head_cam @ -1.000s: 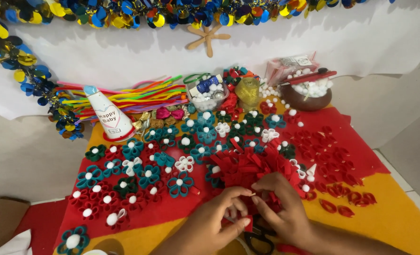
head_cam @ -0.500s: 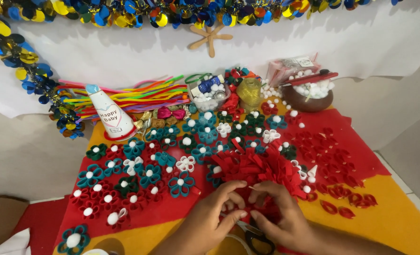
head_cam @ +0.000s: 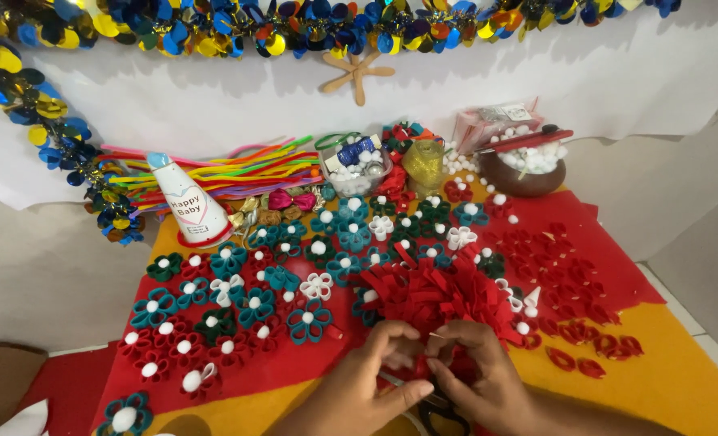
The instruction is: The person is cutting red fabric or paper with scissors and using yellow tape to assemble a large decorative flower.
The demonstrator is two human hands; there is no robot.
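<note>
A: Both hands pinched together on the red felt pompom [head_cam: 440, 295], which spreads toward twelve o'clock on the desk [head_cam: 682, 371]

B: Left hand [head_cam: 371, 379] and right hand [head_cam: 480, 375] equally close, black scissors [head_cam: 440, 416] beneath at six

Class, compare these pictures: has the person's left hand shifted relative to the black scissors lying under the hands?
Cannot tell. The camera tilts between pictures, and the left hand stays over the black scissors, pinching the red felt pom-pom with the right hand.

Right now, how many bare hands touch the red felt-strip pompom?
2: left hand and right hand together at the near edge of the red felt-strip pompom; none looks hidden.
</note>
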